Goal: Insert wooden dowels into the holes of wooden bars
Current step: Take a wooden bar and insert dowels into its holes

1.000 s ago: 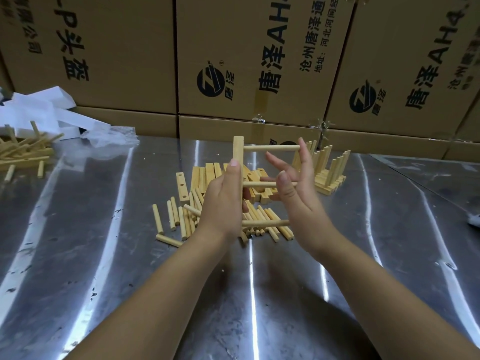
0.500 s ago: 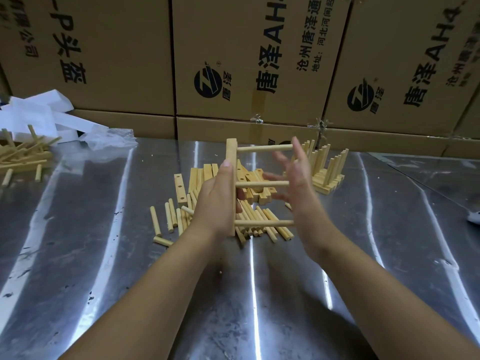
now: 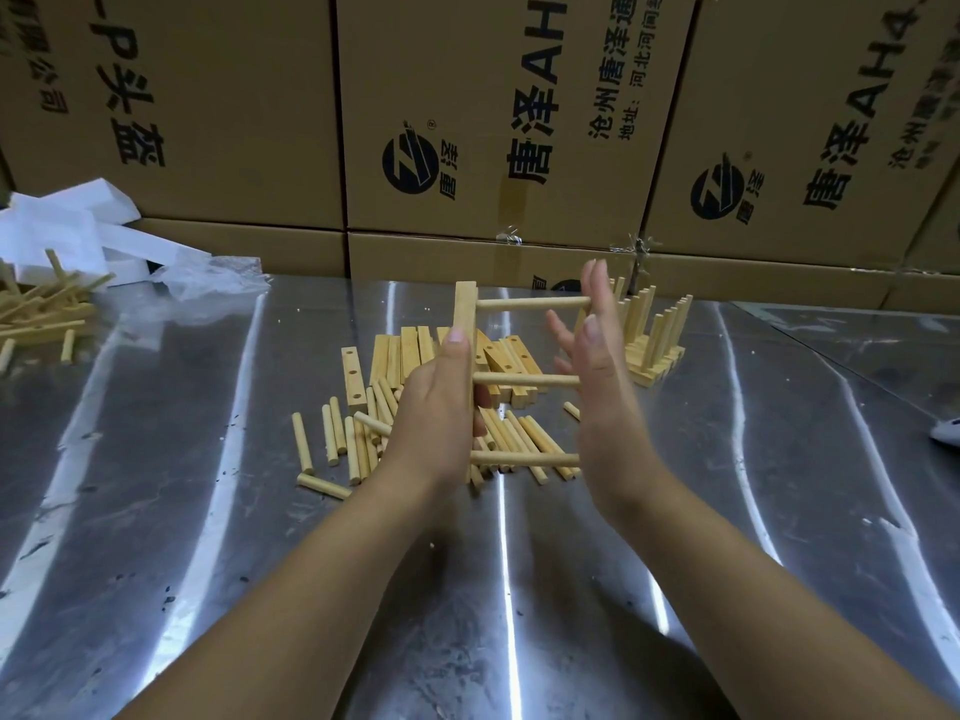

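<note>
Grip: left hand (image 3: 436,413) curling round upright bar (image 3: 465,311). Three dowels (image 3: 524,379) sticking out level from grip toward right hand (image 3: 605,402). That hand flat, fingers straight, palm facing dowel ends, seemingly touching. Judging: pressing inward along dowel axis coming next.

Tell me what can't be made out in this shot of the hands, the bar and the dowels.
Head view: the lower part of the upright pale wooden bar is largely hidden by the left hand gripping it.
Head view: the free ends of the three round wooden dowels sit behind the flat right hand; contact cannot be confirmed.
Head view: a small white object is cut off by the right edge.
</note>
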